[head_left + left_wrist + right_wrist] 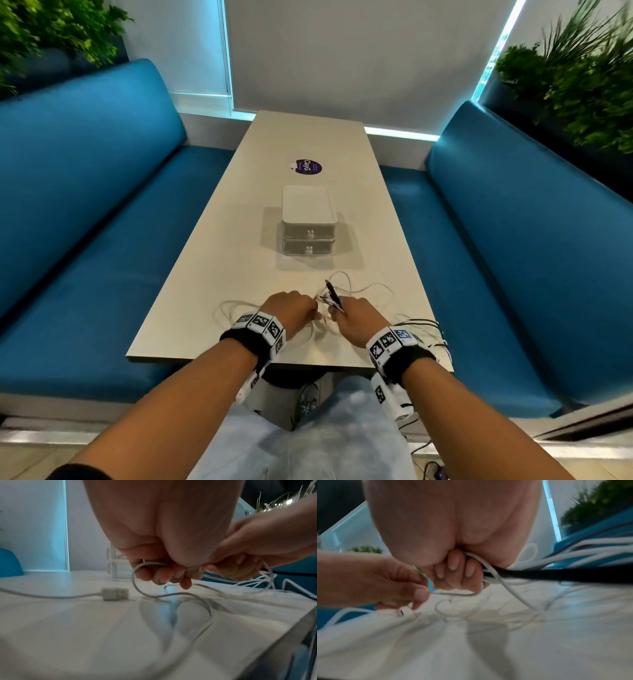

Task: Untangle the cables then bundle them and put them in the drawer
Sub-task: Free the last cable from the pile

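Fingers of the left hand curl tight round a white cable while the right hand grips white and black cables, all low over the table, near the closed drawer unit.

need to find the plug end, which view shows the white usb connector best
The left wrist view: the white USB connector lies flat on the table, close and sharp, its metal end facing right. The head view shows only thin cable loops there, the plug too small to pick out. The right wrist view does not show it.
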Available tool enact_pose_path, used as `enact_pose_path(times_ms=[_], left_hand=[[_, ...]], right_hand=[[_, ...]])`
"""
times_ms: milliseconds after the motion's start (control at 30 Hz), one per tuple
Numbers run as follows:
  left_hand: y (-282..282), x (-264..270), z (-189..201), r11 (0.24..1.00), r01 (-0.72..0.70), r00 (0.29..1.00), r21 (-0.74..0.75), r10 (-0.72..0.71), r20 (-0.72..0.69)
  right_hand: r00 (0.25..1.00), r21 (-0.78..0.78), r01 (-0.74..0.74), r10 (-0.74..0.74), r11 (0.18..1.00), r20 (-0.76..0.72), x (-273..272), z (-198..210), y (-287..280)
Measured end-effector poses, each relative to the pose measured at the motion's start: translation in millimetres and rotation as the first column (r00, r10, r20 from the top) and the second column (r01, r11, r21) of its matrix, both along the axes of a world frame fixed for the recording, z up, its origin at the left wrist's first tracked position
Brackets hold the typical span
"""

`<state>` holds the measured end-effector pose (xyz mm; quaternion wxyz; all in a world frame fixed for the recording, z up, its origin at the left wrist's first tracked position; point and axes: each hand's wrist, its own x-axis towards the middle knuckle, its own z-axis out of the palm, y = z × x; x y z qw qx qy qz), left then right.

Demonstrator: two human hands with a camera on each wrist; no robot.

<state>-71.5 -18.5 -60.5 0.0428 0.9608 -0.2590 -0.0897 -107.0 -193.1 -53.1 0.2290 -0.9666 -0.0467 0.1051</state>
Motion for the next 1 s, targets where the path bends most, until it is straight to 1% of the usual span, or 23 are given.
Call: enact_pose_path(times_ms=[100, 167, 233, 333, 400, 467, 533, 633, 700, 767, 867, 933, 1000], left_hand=[[13.7, 7.7, 2.7, 1.0, 0.005, 1.0, -0.004, -0.005, 0.017], [14.1, 8.3, 4.6, 1.0, 0.014, 1.0, -0.001, -0.014, 0.024], [10.1, 5.9, 6.4, 0.999, 0.021, 0.999, 0.024, -0.022, 0.043], [1.8, 1.0, 10.2, 0.999, 0.027, 0.996, 0.04, -0.03, 0.087], [-4.8, -1.9, 14.1, 0.999, 0.03, 0.995, 0.015, -0.031, 0.098], [-10.6, -2.7, 17.1, 0.999, 0.029, 0.995, -0.041, -0.025, 0.093], [-13.6, -2.5, 18.6, 0.997, 0.024, 0.996, -0.073, -0.018, 0.084], [-12.6, -2.6, 18.9, 0.999, 0.022, 0.996, -0.031, -0.019, 0.088], [-10.9, -2.5, 20.5, 0.999, 0.017, 0.997, -0.027, -0.015, 0.073], [-7.4, -1.4, 24.0, 0.997, 0.004, 1.0, -0.076, -0.003, 0.015], [2.5, 3.9, 26.2, 0.991, 0.016, 0.998, -0.132, -0.025, -0.063], [8.6, 7.3, 26.6, 0.991, 0.023, 0.995, -0.135, -0.036, -0.091], [14.1, 9.6, 26.3, 0.989, 0.014, 0.994, -0.147, -0.03, -0.108]], right_hand=[[0.995, -0.061, 0.092, -0.09, 0.994, 0.045, 0.7, -2.9, -12.6], [0.986, -0.089, 0.155, -0.149, 0.984, 0.076, 3.2, -4.1, -16.1], [0.976, -0.091, 0.213, -0.207, 0.973, 0.073, 4.2, -2.2, -14.0], [0.964, 0.034, 0.253, -0.254, 0.967, 0.077, 5.1, 2.4, -8.6], [0.968, 0.137, 0.208, -0.224, 0.969, 0.115, 5.3, 4.8, -2.0], [0.979, 0.203, 0.135, -0.162, 0.97, 0.121, 3.5, 5.9, 5.4], [0.988, 0.261, 0.111, -0.134, 0.959, 0.072, 2.2, 5.1, 8.0], [0.989, 0.357, 0.145, -0.132, 0.923, -0.062, 1.3, 4.2, 4.1], [0.988, 0.389, 0.146, -0.115, 0.91, -0.102, -0.4, 4.6, 1.6], [0.993, 0.367, 0.109, -0.084, 0.924, -0.084, -1.5, 6.0, 0.9], [1.0, 0.202, 0.027, -0.025, 0.979, -0.012, -2.7, 5.6, -1.5], [1.0, 0.118, 0.026, -0.028, 0.993, 0.014, -2.8, 6.9, -4.4], [0.998, 0.01, 0.057, -0.057, 0.998, 0.033, -0.9, 9.5, -8.1]])
